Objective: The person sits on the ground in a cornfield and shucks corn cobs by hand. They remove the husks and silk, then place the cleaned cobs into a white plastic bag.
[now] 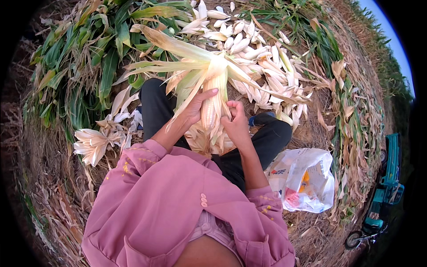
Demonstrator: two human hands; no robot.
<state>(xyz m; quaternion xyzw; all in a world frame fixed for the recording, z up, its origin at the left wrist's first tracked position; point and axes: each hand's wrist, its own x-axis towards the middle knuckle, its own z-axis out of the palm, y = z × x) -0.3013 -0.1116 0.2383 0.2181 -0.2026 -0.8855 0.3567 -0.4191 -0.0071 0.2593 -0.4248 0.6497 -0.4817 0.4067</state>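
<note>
An ear of corn (209, 115) with pale kernels showing stands between my two hands, its husk leaves (176, 66) peeled back and spread out at the far end. My left hand (199, 105) is closed around the ear's left side, thumb lying across it. On the right side, my right hand (236, 118) pinches a strip of husk against the ear with curled fingers. More dry husks (196, 138) lie on the ground between my legs, just below the ear.
Beyond my hands lies a heap of husk-covered ears (263, 63). Green corn stalks (66, 66) are piled at the left, near loose dry husks (91, 145). An open white plastic sack (300, 180) sits by my right knee. A teal three-wheeled cargo vehicle (380, 200) is at the far right.
</note>
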